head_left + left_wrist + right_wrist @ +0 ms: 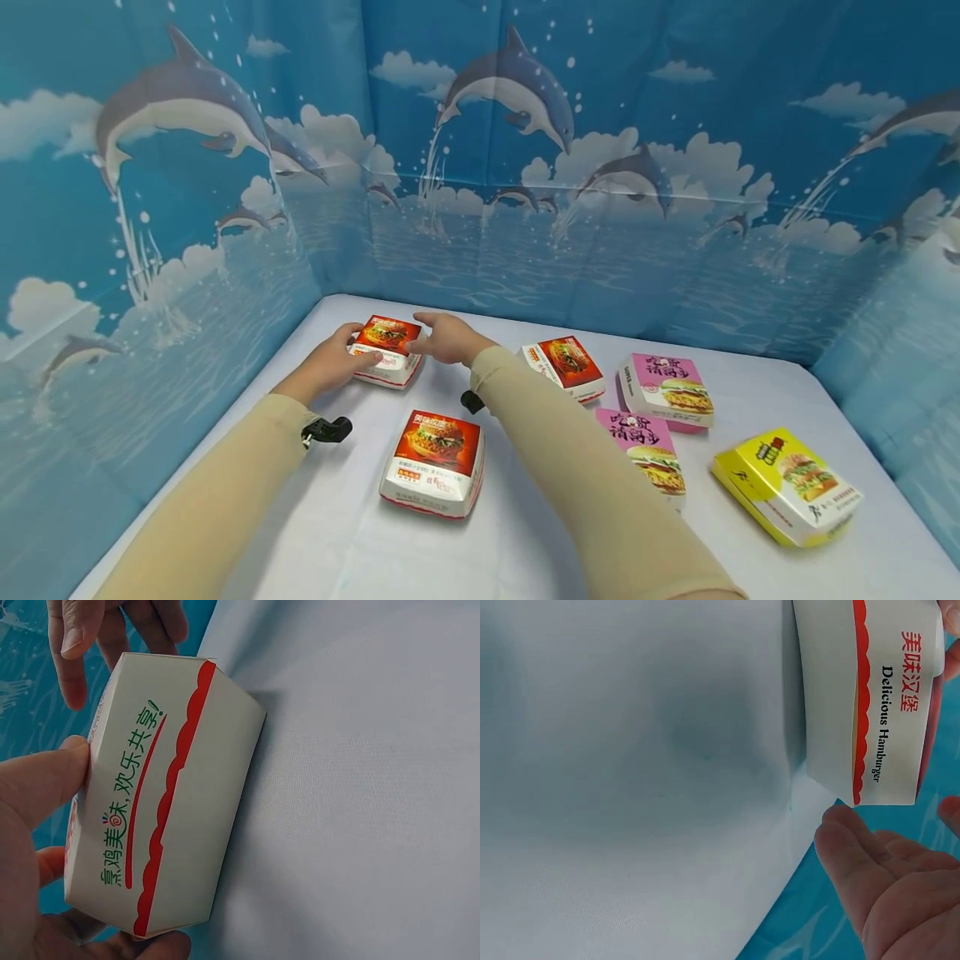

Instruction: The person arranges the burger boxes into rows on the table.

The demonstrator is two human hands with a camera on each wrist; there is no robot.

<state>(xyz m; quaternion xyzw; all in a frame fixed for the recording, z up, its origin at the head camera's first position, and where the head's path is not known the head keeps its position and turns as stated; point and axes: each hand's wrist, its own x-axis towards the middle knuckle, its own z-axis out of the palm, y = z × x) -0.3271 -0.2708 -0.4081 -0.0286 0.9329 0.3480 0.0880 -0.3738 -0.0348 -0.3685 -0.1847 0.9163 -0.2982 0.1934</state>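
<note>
At the table's far left corner sits a red and white hamburger box [387, 335], its lid printed with a burger. My left hand [335, 360] grips it from the left, thumb on the front edge of the lid and fingers round the side. In the left wrist view the white wall of this hamburger box [172, 795] shows green writing and a red scalloped band. My right hand [450, 337] is at the box's right, fingers stretched out. The right wrist view has the right hand's fingertips [844, 825] close by a corner of the box [885, 705], not wrapped round it.
Nearer me stands another red hamburger box [435, 462], between the forearms. Right of the right arm are a third red box [566, 367], two pink boxes [667, 392] and a yellow box [787, 487]. A blue dolphin-print curtain [480, 233] encloses the white table [360, 533].
</note>
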